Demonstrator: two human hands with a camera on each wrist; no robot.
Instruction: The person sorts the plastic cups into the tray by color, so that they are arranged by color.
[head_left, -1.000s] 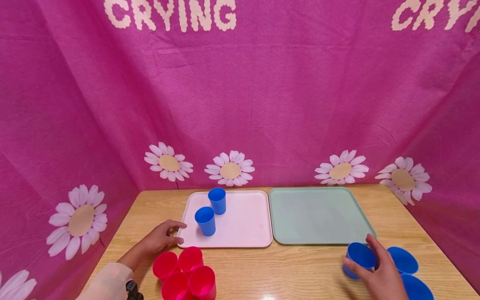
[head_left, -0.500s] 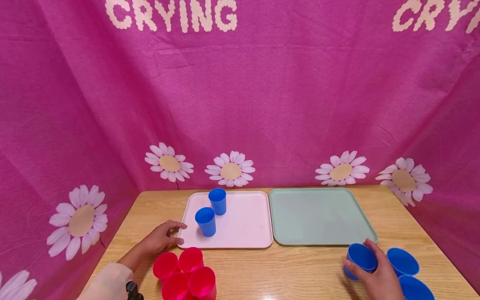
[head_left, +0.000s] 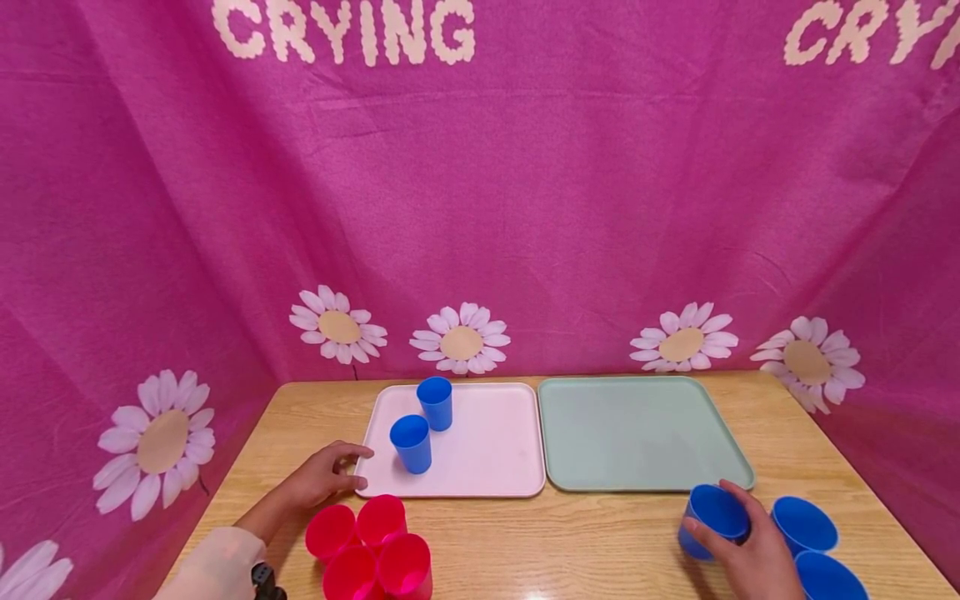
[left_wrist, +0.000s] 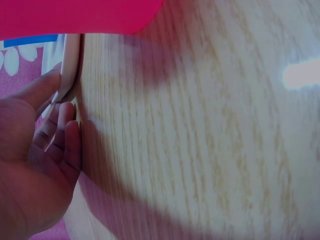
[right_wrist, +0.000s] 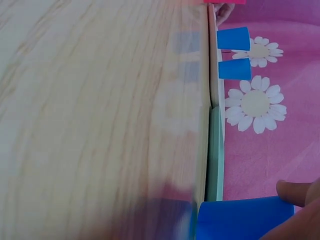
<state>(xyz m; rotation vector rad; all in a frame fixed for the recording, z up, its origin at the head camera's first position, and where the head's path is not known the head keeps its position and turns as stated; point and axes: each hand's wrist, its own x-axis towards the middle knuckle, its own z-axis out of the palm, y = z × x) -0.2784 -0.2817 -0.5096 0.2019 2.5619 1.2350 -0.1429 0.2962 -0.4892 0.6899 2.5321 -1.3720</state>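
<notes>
My right hand (head_left: 757,546) grips a blue cup (head_left: 712,533) near its rim, thumb on the near side and fingers round the far side. The cup is upright, close over the wooden table in front of the green tray. In the right wrist view that blue cup (right_wrist: 240,217) fills the bottom right corner. At the left, my left hand (head_left: 324,477) pinches the left edge of the pale pink tray (head_left: 487,481). The left wrist view has the thumb (left_wrist: 47,82) over the tray's rim and the other fingers curled beside it. Two blue cups (head_left: 411,446) stand upright on this tray.
Several red cups (head_left: 382,518) cluster in front of the left hand. Two more blue cups (head_left: 806,523) stand right of the right hand. The green tray (head_left: 645,433) lies against the pink one. A magenta curtain (head_left: 525,208) closes off the back and sides.
My right hand has shifted slightly to the left with the blue cup, away from the two cups on the right. The left hand and the tray stay where they were.
</notes>
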